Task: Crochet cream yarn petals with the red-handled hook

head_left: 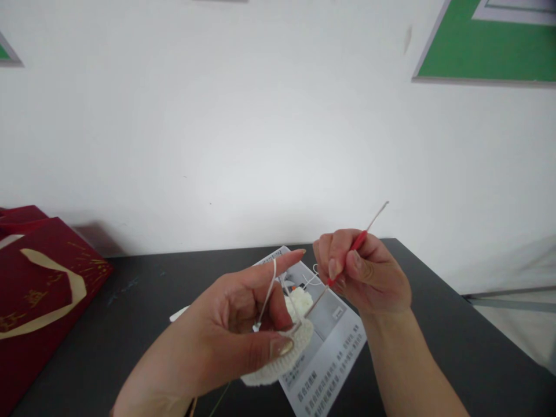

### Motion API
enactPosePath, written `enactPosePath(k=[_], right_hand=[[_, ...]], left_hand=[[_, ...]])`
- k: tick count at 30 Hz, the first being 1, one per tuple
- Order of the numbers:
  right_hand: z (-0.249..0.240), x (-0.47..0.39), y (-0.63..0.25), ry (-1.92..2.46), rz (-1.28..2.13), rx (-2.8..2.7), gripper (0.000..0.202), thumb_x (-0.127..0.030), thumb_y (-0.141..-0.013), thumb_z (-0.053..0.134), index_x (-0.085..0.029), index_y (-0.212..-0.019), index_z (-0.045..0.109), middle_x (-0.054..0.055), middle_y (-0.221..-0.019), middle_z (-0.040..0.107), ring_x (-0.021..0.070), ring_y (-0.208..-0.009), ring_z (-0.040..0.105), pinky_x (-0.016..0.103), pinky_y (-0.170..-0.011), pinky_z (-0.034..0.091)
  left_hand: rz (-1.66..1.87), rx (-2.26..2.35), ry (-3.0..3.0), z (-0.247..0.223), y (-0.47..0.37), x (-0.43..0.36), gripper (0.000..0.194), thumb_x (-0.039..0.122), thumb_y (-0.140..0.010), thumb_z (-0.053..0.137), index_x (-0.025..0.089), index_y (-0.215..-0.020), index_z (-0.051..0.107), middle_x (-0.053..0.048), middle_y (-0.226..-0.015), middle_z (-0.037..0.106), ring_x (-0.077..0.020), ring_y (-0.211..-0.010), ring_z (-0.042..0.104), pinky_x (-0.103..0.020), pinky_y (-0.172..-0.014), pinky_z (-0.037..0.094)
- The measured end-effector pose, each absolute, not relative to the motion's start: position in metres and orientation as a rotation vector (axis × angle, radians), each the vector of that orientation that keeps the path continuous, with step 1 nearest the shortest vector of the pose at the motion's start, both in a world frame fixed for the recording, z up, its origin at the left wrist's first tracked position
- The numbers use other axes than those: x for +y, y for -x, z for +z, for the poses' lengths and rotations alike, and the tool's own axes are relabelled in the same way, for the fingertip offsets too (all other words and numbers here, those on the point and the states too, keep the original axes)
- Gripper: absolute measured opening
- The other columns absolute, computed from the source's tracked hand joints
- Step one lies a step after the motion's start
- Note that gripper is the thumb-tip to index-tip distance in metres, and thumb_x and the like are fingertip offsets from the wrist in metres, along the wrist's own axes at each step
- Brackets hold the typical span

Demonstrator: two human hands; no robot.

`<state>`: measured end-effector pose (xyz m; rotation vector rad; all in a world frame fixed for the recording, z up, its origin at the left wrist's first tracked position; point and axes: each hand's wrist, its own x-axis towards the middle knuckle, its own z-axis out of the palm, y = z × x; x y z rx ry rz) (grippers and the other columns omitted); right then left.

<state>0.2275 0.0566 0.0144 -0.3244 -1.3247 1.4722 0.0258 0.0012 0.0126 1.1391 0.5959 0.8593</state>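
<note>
My left hand (243, 324) pinches a white crocheted piece (278, 368) between thumb and fingers. Its index finger points out to the right, with white yarn (270, 289) looped over it. My right hand (362, 272) is closed round the red handle of a crochet hook (358, 240). One thin metal end of the hook points up and right; the other slants down to the edge of the white piece. Whether yarn is caught on the lower tip is too small to tell.
A printed sheet (334, 353) lies under the hands on the dark table (152, 289), with a white yarn piece (302, 302) over it. A red gift bag (43, 295) with a cream ribbon stands at the left. Behind is a white wall (260, 127) with green-and-white panels.
</note>
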Motion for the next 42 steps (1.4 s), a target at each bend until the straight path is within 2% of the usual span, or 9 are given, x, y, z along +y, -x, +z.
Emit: enactPosePath(k=[8, 14, 18, 31, 42], right_hand=[[0.014, 0.053, -0.225, 0.285, 1.469, -1.308, 0.020, -0.035, -0.082, 0.073, -0.021, -0.067, 0.072, 0.000, -0.058, 0.057, 0.0110, -0.047, 0.039, 0.025, -0.042, 0.026], [0.014, 0.055, -0.223, 0.300, 1.500, -1.272, 0.023, -0.038, -0.080, 0.074, -0.021, -0.064, 0.070, -0.003, -0.051, 0.048, 0.0109, -0.045, 0.034, 0.024, -0.041, 0.026], [0.013, 0.056, -0.225, 0.251, 1.538, -1.293, 0.021, -0.036, -0.083, 0.071, -0.021, -0.068, 0.072, -0.002, -0.053, 0.049, 0.0115, -0.046, 0.033, 0.024, -0.040, 0.024], [0.016, 0.057, -0.234, 0.108, 1.417, -1.437, 0.016, -0.027, -0.086, 0.068, -0.017, -0.076, 0.074, 0.000, -0.060, 0.056, 0.0110, -0.049, 0.041, 0.025, -0.042, 0.029], [0.028, 0.027, -0.241, 0.215, 1.014, -1.554, 0.011, -0.022, -0.083, 0.073, -0.011, -0.079, 0.077, 0.004, -0.062, 0.067, 0.0132, -0.055, 0.056, 0.026, -0.048, 0.043]], left_hand=[[0.849, 0.620, -1.103, 0.018, -0.025, 0.000, 0.069, 0.012, -0.074, 0.075, 0.033, -0.138, 0.056, 0.001, -0.078, 0.055, -0.0097, -0.063, 0.046, -0.020, -0.053, 0.035], [0.822, 0.580, -1.119, 0.018, -0.025, 0.000, 0.068, 0.013, -0.075, 0.075, 0.035, -0.137, 0.057, 0.001, -0.079, 0.055, -0.0099, -0.063, 0.045, -0.020, -0.053, 0.035], [0.820, 0.554, -1.122, 0.017, -0.026, 0.001, 0.066, 0.013, -0.077, 0.074, 0.036, -0.137, 0.057, 0.001, -0.079, 0.054, -0.0095, -0.064, 0.045, -0.019, -0.053, 0.035], [0.793, 0.587, -1.117, 0.017, -0.026, -0.003, 0.064, 0.013, -0.079, 0.073, 0.035, -0.137, 0.056, 0.003, -0.079, 0.054, -0.0083, -0.064, 0.045, -0.017, -0.055, 0.036], [0.832, 0.688, -1.142, 0.019, -0.026, -0.006, 0.064, 0.014, -0.079, 0.072, 0.034, -0.137, 0.056, 0.003, -0.077, 0.054, -0.0104, -0.066, 0.047, -0.020, -0.056, 0.038]])
